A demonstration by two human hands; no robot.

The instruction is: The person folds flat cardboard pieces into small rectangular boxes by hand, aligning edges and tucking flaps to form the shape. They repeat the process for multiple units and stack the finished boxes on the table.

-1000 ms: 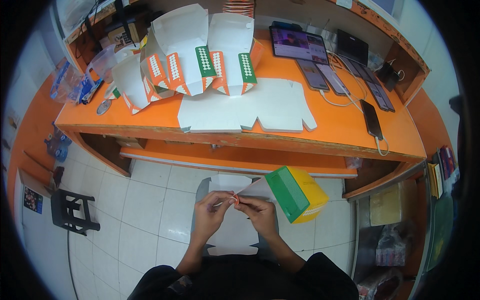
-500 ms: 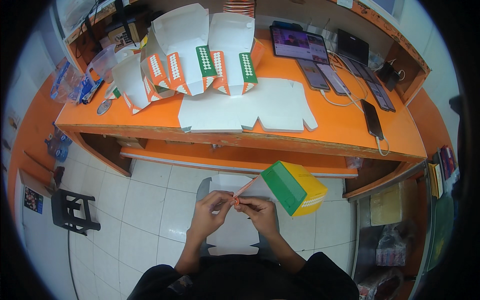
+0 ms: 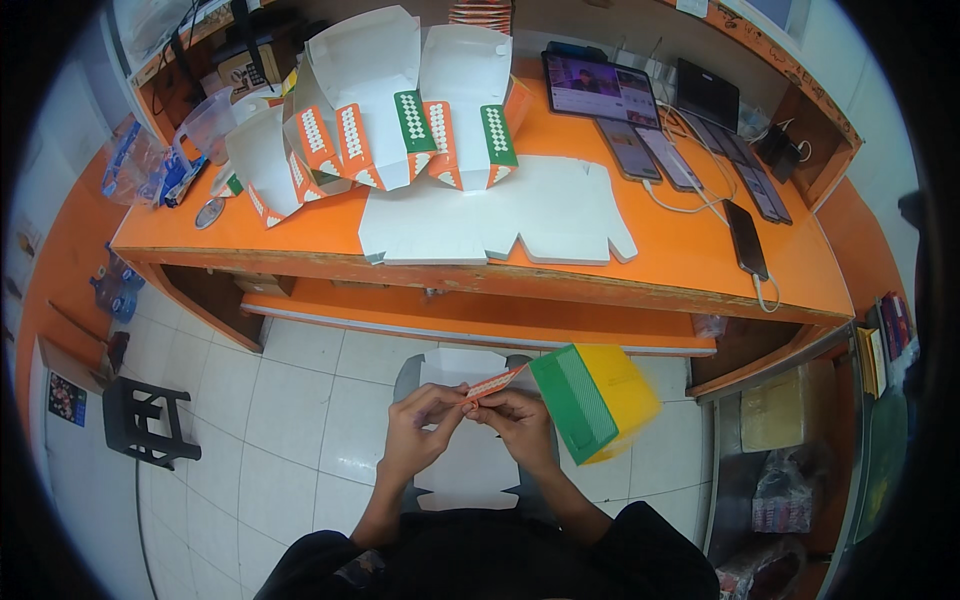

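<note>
two hands, one carton, one tablet

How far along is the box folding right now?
Done: several folded white, orange and green cardboard boxes stand on the orange table. In hand: left hand and right hand pinch an orange flap of a green-and-yellow carton. Left: flat white blanks on the table remain unfolded.

Both your forearms come up from six o'clock, dark sleeves pushed to the elbows, angling inward so they meet just below centre. Your left hand is curled, fingertips pinched toward two o'clock. Your right hand mirrors it, knuckles up, fingers pinched toward ten o'clock, the hands touching.
</note>
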